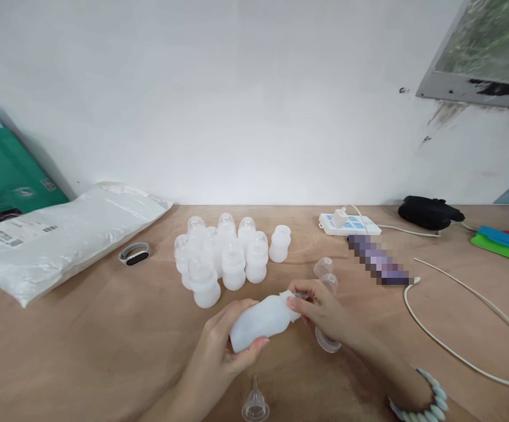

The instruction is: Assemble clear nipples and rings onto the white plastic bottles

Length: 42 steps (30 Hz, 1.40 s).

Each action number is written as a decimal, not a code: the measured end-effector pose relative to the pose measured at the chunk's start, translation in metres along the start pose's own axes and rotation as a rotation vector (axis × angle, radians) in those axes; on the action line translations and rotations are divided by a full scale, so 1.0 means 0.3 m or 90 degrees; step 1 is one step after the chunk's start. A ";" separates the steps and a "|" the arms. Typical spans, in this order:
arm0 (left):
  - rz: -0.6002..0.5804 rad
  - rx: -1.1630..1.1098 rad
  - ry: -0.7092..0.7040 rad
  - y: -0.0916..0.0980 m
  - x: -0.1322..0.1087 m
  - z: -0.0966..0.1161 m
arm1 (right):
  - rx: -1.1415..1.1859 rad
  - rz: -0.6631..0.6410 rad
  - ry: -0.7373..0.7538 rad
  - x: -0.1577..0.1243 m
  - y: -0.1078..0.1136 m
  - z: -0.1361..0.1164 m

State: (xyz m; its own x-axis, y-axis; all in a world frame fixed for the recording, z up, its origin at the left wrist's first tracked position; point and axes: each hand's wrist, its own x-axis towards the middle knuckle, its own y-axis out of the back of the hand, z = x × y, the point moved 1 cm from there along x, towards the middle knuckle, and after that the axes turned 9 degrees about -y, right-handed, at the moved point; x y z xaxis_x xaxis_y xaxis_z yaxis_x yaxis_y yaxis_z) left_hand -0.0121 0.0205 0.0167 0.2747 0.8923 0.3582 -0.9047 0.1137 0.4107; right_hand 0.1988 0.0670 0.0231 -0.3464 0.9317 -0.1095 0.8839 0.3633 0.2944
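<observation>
My left hand (219,340) is wrapped round the body of a white baby bottle (261,321), which lies tilted with its neck to the right. The fingers of my right hand (318,305) close on the collar at the bottle's neck, where a bit of a clear nipple shows between them. Near the front edge stands a clear nipple (255,405), tip up. Beyond and partly behind my right hand are clear domed caps (323,268), and another clear piece (328,341) lies under that wrist. Several capped white bottles (206,281) stand grouped ahead; an uncapped one (280,244) is beside them.
A white plastic parcel (74,228) lies at the left, with a fitness band (135,254) close to it. At the right are a power strip (350,224), a blurred-out phone-like object (380,261), a looping white cable (452,362) and a black case (430,212).
</observation>
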 end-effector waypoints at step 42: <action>0.086 -0.069 0.063 0.012 0.026 -0.004 | 0.146 0.122 0.073 -0.012 -0.005 -0.025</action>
State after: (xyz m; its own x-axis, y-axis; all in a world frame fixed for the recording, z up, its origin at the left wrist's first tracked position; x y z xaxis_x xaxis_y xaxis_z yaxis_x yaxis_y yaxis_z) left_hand -0.0136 0.0285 0.0200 0.1200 0.9408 0.3170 -0.9622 0.0316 0.2704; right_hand 0.1963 0.0630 0.0301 -0.1883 0.9813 0.0393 0.9798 0.1850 0.0759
